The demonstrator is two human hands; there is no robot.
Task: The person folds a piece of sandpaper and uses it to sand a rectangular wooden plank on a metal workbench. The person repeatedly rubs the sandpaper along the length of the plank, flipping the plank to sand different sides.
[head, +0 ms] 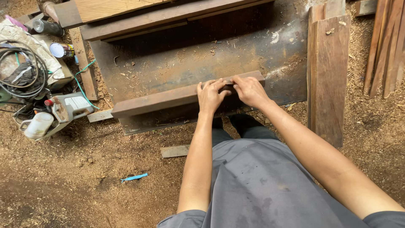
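Hands first: the left hand [211, 95] and the right hand [249, 89] sit side by side, nearly touching, fingers curled over the top of a long reddish-brown beam [185, 96], thumbs toward the person; they press on it rather than close around it, and whether anything small is pinched between the fingertips cannot be told. That beam lies along the near edge of a dark, sawdust-strewn slab [202, 59], running from its near left corner up toward the near right corner, slightly aslant. By its thick square section it looks dense, stiff and heavy, probably rough and dusty rather than slippery, so a sound hold would likely be with palms spread toward its two ends, not bunched near one end as now. Its near face drops off the slab's edge toward the person's legs. To the right a stack of brown planks [328, 71] stands close beside the slab's right edge, leaving little room that way. Left of the slab lie coiled cables [21, 67], a power tool [69, 107] and a white jug [38, 125]. Behind, more timber [160, 17] crowds the far edge; the sawdust floor [84, 177] nearest the person offers the most open room.
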